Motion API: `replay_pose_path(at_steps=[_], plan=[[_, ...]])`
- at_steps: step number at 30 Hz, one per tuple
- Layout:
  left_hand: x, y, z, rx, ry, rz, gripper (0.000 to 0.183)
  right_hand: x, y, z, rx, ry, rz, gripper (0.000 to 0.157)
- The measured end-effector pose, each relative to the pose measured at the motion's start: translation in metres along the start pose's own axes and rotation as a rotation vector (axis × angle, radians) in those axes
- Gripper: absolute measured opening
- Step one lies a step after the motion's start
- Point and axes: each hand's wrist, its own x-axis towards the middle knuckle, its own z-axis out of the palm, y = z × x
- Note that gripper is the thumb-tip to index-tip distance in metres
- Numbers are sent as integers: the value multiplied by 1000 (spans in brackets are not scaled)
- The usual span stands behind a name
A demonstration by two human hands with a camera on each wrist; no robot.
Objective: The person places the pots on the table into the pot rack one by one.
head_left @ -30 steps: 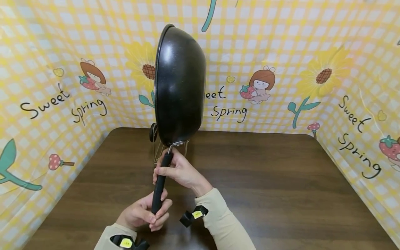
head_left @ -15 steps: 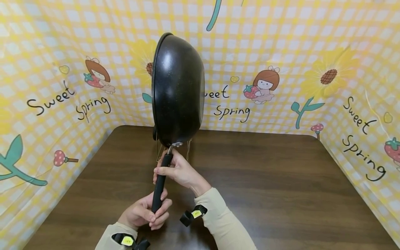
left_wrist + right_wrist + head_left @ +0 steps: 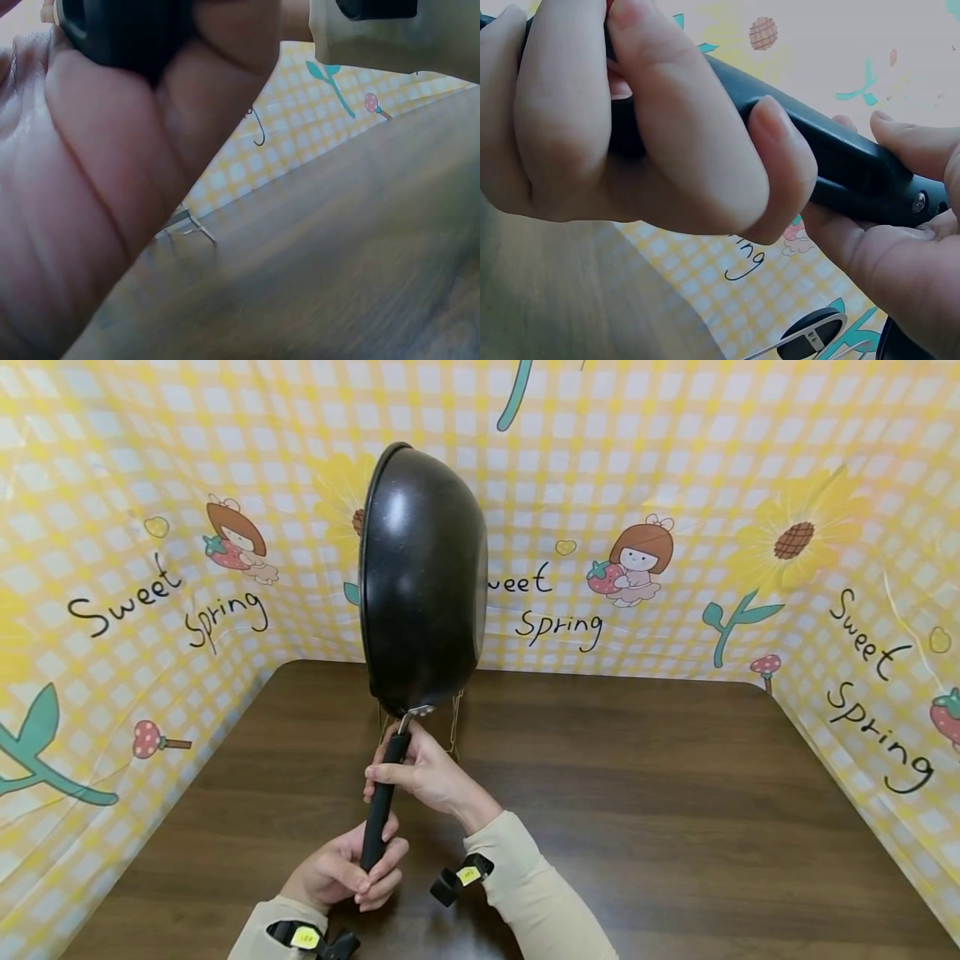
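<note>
A deep black frying pan (image 3: 423,577) is held up on its side above the table, its outer wall and base facing right and its inside turned out of sight. Its black handle (image 3: 381,814) slants downward toward me. My right hand (image 3: 435,772) grips the upper handle near the metal bracket, thumb across it. Lower down, my left hand (image 3: 348,868) holds the handle's end with curled fingers. In the right wrist view, fingers of both hands wrap the handle (image 3: 840,161), where a screw shows. The left wrist view is mostly filled by a palm (image 3: 97,150) against the black handle.
Behind the pan, a thin wire rack (image 3: 455,727) stands on the brown wooden table (image 3: 637,802), mostly hidden. A black disc (image 3: 810,334) on pale wire shows low in the right wrist view. Yellow checked cloth (image 3: 675,460) encloses the table's back and sides.
The pan sits slightly lower and farther left in the head view, and the black round part behind it has become hidden. The head view has shifted a little. Both hands keep their hold.
</note>
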Motion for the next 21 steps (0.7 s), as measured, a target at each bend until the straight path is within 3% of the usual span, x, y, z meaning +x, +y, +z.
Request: replay_pose_path(at_steps=[21], plan=[[-6, 0, 1, -86, -32, 59, 34, 11, 4, 11, -105, 74, 105, 24]])
